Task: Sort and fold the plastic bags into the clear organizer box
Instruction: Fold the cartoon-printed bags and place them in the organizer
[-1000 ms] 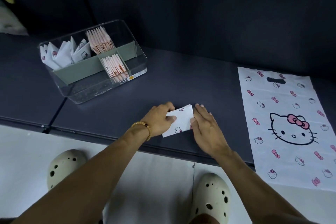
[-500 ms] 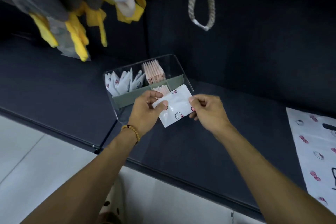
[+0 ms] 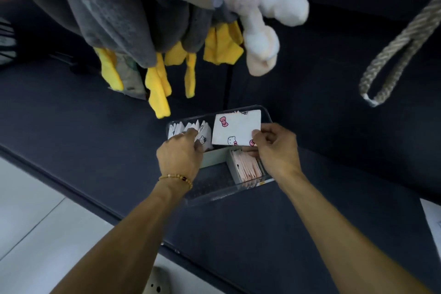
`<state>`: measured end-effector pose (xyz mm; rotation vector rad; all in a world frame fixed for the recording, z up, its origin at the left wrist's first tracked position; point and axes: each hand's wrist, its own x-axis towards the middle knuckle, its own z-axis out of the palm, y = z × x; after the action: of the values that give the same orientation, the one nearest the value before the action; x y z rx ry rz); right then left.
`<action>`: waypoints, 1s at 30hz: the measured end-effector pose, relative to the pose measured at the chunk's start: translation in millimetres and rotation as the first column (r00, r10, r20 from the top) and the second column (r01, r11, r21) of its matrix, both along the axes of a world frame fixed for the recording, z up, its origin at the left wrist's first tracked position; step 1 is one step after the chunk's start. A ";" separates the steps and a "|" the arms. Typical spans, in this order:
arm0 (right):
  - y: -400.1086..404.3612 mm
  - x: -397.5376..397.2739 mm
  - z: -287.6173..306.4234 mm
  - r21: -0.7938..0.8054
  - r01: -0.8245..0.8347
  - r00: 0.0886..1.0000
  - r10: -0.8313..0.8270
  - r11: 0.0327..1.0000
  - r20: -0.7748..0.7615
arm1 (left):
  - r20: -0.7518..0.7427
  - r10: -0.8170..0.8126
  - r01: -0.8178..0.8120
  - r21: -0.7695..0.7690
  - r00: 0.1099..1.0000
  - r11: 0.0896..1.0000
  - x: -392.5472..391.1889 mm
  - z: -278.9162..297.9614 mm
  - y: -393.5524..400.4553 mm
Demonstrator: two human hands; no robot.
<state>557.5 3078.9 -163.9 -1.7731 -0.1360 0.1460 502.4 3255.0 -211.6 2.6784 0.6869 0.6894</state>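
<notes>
Two hands over the clear organizer box [image 3: 248, 186]: right hand [image 3: 276, 148] pinches the folded Hello Kitty bag [image 3: 235, 130] by its lower right corner, long axis left-right, while left hand [image 3: 182, 153] parts the filed white bags [image 3: 191, 130] just left of it.

Both bare forearms reach forward from the bottom of the view and converge toward the middle. The left hand [image 3: 182, 150] is seen from the back, knuckles up, with its fingers curled down and forward; the fingertips are hidden. A beaded bracelet [image 3: 176, 178] sits around the left wrist. The right hand [image 3: 276, 148] lies just beside it, apart from it, wrist slightly bent, with fingers curled and the thumb and forefinger pinching the lower right corner of a folded bag [image 3: 235, 130], held upright.
</notes>
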 end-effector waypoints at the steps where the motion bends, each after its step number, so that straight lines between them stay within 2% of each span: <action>1: 7.3 3.0 -0.3 -0.080 -0.025 0.999 0.028 0.997 0.032 | 0.030 0.020 -0.020 -0.011 0.999 1.000 -3.3 -0.9 4.1; 4: 29.1 10.2 -4.6 -0.397 0.042 0.963 0.069 0.917 0.261 | 0.124 0.077 -0.072 -0.039 0.989 0.997 -13.5 -1.7 11.0; 6: 41.7 13.0 -4.9 -0.514 0.121 0.902 0.123 0.849 0.415 | 0.195 0.080 -0.076 -0.028 0.977 0.997 -15.8 -2.7 11.8; 7: 47.9 13.7 -5.8 -0.570 0.106 0.884 0.185 0.815 0.429 | 0.217 0.075 -0.072 -0.020 0.973 0.997 -17.3 -3.3 11.9; 9: 60.1 14.0 -10.6 -0.666 -0.007 0.893 0.305 0.746 0.332 | 0.222 0.047 -0.047 -0.007 0.974 0.999 -20.6 -6.8 12.9; 11: 70.2 12.3 -14.4 -0.647 -0.126 0.918 0.336 0.752 0.211 | 0.193 0.002 -0.008 0.027 0.981 1.000 -26.0 -12.3 15.0; 14: 80.3 13.5 -15.7 -0.458 -0.123 0.966 0.213 0.880 0.149 | 0.165 -0.042 0.034 0.057 0.985 0.998 -28.2 -15.8 18.0; 18: 83.4 20.5 -20.4 -0.486 -0.244 0.968 0.238 0.839 -0.074 | 0.047 -0.034 0.034 0.008 0.998 0.999 -19.6 -8.6 17.6; 21: 81.4 19.8 -21.7 -0.452 -0.187 0.979 0.202 0.872 -0.017 | -0.016 -0.039 0.038 -0.072 0.999 0.997 -14.2 -0.9 14.3; 23: 76.9 15.6 -18.8 -0.425 -0.166 0.980 0.197 0.890 0.031 | 0.013 -0.020 0.022 -0.181 1.000 0.983 -14.0 5.7 11.3; 26: 60.9 9.7 -9.2 -0.415 -0.136 0.980 0.182 0.900 0.075 | 0.101 0.079 -0.022 -0.471 0.992 0.882 -17.5 16.8 4.6; 30: 13.9 1.4 5.0 -0.421 -0.021 0.978 0.106 0.907 0.181 | 0.193 0.183 0.056 -0.818 0.964 0.572 -29.1 30.0 -20.1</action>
<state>558.9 3092.8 -158.9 -2.2129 -0.3294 0.0431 473.3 3234.9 -181.6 1.6583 0.7821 0.5270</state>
